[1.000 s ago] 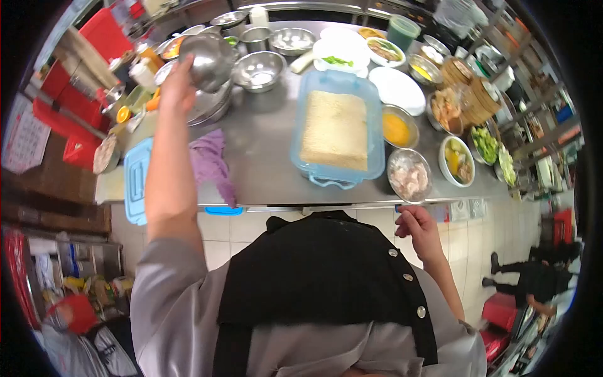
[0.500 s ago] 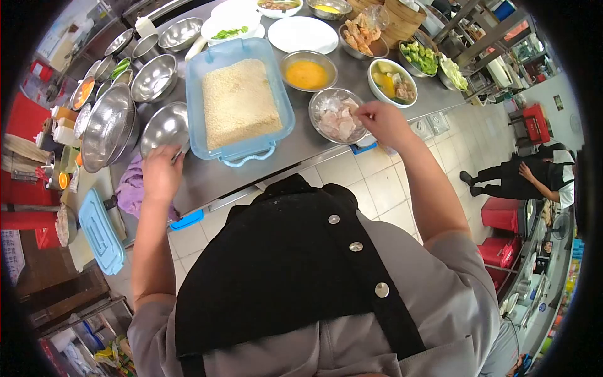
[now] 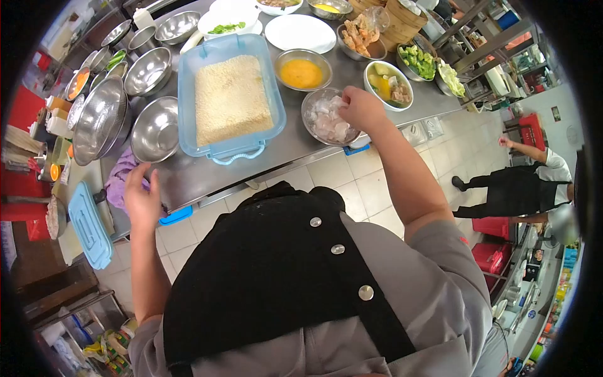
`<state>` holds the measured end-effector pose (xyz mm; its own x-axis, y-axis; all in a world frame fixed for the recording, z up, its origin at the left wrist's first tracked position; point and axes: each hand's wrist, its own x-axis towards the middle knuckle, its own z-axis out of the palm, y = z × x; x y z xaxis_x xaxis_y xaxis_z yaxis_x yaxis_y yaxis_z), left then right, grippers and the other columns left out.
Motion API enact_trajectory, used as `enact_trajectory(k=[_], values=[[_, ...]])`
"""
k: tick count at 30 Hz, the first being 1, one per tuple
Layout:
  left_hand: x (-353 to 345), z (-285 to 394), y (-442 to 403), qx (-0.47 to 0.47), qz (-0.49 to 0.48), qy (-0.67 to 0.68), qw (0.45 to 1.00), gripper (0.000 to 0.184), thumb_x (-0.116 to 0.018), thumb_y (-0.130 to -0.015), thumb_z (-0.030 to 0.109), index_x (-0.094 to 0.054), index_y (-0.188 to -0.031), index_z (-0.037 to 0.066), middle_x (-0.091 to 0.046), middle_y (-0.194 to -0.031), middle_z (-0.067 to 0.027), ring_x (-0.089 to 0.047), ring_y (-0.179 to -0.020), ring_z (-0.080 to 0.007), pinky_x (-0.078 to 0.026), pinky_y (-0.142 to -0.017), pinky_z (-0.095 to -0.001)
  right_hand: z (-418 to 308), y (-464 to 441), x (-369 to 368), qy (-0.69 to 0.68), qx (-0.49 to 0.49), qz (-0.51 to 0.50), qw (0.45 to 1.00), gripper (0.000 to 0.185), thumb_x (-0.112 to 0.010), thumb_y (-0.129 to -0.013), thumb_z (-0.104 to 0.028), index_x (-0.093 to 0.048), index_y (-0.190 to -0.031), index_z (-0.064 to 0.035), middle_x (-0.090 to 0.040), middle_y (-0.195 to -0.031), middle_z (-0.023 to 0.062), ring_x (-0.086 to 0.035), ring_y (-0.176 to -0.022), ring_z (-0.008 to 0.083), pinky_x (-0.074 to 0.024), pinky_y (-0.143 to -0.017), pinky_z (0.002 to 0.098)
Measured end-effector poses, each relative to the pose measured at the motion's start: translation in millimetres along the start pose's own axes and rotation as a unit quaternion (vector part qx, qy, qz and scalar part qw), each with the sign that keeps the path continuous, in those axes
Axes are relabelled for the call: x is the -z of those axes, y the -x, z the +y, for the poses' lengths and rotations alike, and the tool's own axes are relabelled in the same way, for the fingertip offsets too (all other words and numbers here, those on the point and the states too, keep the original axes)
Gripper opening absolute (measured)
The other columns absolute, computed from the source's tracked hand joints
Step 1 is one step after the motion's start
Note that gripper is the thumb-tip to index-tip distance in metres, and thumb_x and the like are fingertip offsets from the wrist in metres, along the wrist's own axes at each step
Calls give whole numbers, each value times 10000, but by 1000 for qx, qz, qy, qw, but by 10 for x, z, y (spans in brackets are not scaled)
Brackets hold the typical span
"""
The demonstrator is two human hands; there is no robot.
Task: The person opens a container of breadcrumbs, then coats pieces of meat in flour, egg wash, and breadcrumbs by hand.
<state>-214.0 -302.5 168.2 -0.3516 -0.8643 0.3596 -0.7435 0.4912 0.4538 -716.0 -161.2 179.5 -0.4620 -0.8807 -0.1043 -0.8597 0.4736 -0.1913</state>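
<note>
My right hand point(image 3: 365, 112) reaches into a metal bowl point(image 3: 309, 131) of pale raw meat or fish slices point(image 3: 330, 122), its fingers pinched at the slices and the fingertips partly hidden. My left hand point(image 3: 143, 196) is open and holds nothing, fingers apart at the table's front edge beside a crumpled purple cloth point(image 3: 118, 182). Just beyond it stands a bare metal bowl point(image 3: 156, 131). Between my hands sits a blue plastic tub point(image 3: 188, 113) of light crumbs point(image 3: 232, 100). Behind the slices is a metal bowl of beaten egg point(image 3: 301, 74).
A white plate point(image 3: 300, 32) lies at the back. A white bowl of mixed pieces point(image 3: 388, 85) and a bowl of chopped greens point(image 3: 417, 61) stand right. Nested strainers point(image 3: 100, 125) and a blue lid point(image 3: 90, 226) are left. A co-worker point(image 3: 527, 182) stands far right.
My left hand has come off the bare bowl's rim and opened, moving toward me. My right hand has gone further over the slices. The co-worker has raised an arm.
</note>
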Motion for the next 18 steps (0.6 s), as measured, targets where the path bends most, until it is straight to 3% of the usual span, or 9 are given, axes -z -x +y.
enact_trajectory(k=[3,5,8,11,14,17,18], values=[[28,-108,32,27,8,30,999,256,-679,-928,147,-675,-1132,-9,-688,-1108,-180,-653,-1047,-338,-499,-931,-402,96,-34,74,-168,-15,-28,985,312,-660,-879,-207,-679,-1157,-66,-714,-1013,123,-684,-947,266,-535,-841,383],[30,-148,50,45,10,40,998,253,-672,-935,147,-673,-1131,-13,-687,-1110,-179,-652,-1045,-336,-497,-934,-400,225,-112,43,-317,-6,-54,947,303,-670,-898,-203,-677,-1165,-59,-708,-986,87,-676,-915,211,-530,-820,355],[14,-183,40,48,20,43,998,249,-668,-939,150,-672,-1127,-13,-687,-1105,-175,-652,-1036,-332,-497,-932,-395,209,-145,74,-392,-37,-83,915,299,-672,-919,-207,-684,-1174,-51,-703,-984,62,-658,-909,161,-527,-813,330],[19,-157,35,44,21,57,997,245,-665,-940,151,-673,-1123,-13,-687,-1102,-173,-653,-1030,-324,-497,-931,-392,-57,12,318,-387,-94,-153,904,295,-677,-919,-229,-696,-1149,-45,-713,-1037,81,-676,-907,192,-531,-810,342],[17,-209,2,42,20,72,996,238,-665,-939,148,-676,-1115,-13,-689,-1096,-172,-655,-1022,-313,-500,-925,-389,196,-29,2,-213,-1,-103,972,311,-685,-904,-254,-701,-1130,-41,-723,-1009,103,-688,-876,231,-531,-784,370],[-1,-315,-31,32,27,95,995,219,-670,-932,133,-685,-1099,-7,-695,-1076,-168,-662,-1003,-306,-506,-912,-385,87,128,90,-145,-2,-106,984,315,-694,-873,-252,-693,-1095,-27,-723,-954,148,-690,-853,274,-525,-772,398],[-16,-363,-34,30,32,106,993,211,-672,-929,126,-688,-1093,-5,-698,-1067,-167,-665,-995,-304,-508,-907,-383,151,130,42,-103,7,-69,992,277,-712,-832,-241,-698,-1007,-27,-713,-881,172,-686,-824,291,-522,-756,413]])
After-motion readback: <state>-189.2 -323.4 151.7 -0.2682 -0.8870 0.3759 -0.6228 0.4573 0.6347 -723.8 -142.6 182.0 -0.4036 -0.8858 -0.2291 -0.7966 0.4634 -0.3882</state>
